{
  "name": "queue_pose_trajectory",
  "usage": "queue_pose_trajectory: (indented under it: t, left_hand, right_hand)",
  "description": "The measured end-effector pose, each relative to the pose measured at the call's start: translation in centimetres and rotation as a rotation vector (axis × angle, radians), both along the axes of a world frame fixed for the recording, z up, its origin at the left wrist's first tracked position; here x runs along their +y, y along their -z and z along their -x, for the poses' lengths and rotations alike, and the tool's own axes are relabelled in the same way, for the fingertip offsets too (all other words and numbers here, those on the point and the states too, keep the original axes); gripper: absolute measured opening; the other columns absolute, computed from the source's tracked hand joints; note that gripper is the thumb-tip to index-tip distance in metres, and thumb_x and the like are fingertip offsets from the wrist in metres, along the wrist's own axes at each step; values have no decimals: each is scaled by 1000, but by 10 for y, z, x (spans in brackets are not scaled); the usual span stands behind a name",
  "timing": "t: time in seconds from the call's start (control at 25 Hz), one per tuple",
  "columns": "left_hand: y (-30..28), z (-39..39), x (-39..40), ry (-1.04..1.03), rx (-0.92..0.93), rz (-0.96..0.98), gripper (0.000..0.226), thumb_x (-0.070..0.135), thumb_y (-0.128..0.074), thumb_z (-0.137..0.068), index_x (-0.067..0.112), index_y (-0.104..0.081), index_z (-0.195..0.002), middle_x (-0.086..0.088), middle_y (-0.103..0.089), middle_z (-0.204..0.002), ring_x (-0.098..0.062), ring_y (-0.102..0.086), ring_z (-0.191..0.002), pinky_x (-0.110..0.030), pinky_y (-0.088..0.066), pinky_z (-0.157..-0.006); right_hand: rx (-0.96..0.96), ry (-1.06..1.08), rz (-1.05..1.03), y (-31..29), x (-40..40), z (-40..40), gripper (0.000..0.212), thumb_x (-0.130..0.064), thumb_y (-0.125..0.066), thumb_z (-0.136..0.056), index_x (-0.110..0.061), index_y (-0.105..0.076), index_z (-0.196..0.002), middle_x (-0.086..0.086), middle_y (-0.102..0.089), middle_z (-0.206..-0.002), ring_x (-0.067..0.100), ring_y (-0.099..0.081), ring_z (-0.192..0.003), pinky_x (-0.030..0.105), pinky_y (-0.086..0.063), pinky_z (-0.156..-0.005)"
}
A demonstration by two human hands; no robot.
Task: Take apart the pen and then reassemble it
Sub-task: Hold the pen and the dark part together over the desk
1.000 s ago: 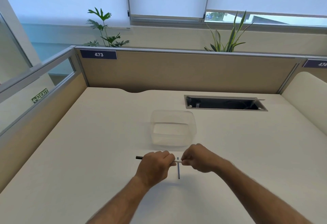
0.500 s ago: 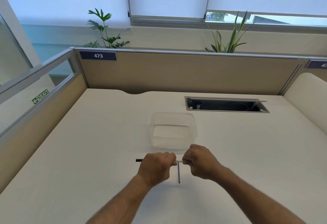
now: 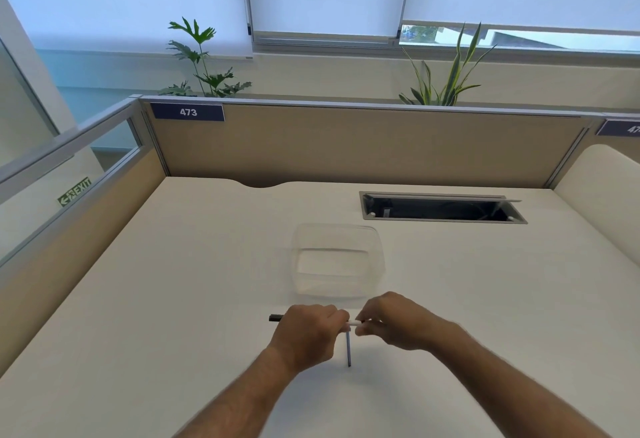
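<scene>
Here both fists, left hand (image 3: 308, 332) and right hand (image 3: 394, 321), clamp the level pen (image 3: 353, 322).

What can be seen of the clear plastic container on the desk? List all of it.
The clear plastic container is a shallow, open-topped tub with rounded corners and see-through walls, so faint against the pale desk that its rim reads only as a soft outline. It looks empty, with no lid in view. It sits upright and flat on the desk, just beyond the left hand and right hand, and nearer than the cable slot. Nothing touches it but the desk.
</scene>
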State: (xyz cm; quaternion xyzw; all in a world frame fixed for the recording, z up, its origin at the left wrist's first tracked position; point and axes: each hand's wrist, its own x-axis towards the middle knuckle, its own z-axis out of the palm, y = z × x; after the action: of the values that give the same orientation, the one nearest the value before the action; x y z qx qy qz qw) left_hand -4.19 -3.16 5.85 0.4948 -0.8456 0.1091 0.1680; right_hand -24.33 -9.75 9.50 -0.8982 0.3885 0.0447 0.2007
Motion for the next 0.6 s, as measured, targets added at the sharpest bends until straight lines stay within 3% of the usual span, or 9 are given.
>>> queue_pose_trajectory:
  t: [0.2, 0.36, 0.48, 0.6]
  left_hand:
    - [-1, 1, -5, 73, -15, 100, 16, 30, -67, -89, 21, -63, -76, 4, -62, -62, -18, -52, -50, -29, -43, -42]
    - [-2, 2, -6, 72, -14, 118, 15, 21, -69, -86, 20, -61, -74, 2, -60, -64, -20, -50, -52, -30, -40, -43]
    - [-4, 3, -6, 62, 0, 88, 14, 19, -71, -84, 20, -62, -73, 3, -62, -63, -19, -51, -50, -29, -41, -42]
    - [-8, 0, -6, 60, 31, 39, 16, 25, -69, -85, 19, -63, -71, 4, -63, -59, -19, -51, -46, -27, -43, -40]
  right_hand:
    - [64, 38, -195, -9, -9, -1, 25, -37, -61, -93, -15, -74, -90, -3, -64, -69, 9, -53, -60, 30, -48, -64]
    - [3, 114, -375, -15, -15, 1, 22, -30, -62, -91, -14, -77, -88, -8, -69, -74, 6, -62, -69, 30, -59, -75]
    - [-45, 83, -157, -11, -10, -2, 18, -28, -69, -88, -14, -78, -82, -3, -69, -64, 6, -49, -52, 15, -41, -53]
    - [-146, 43, 13, -2, -4, -4, 18, -21, -71, -87, -9, -76, -76, -8, -61, -50, 11, -43, -54, 17, -29, -49]
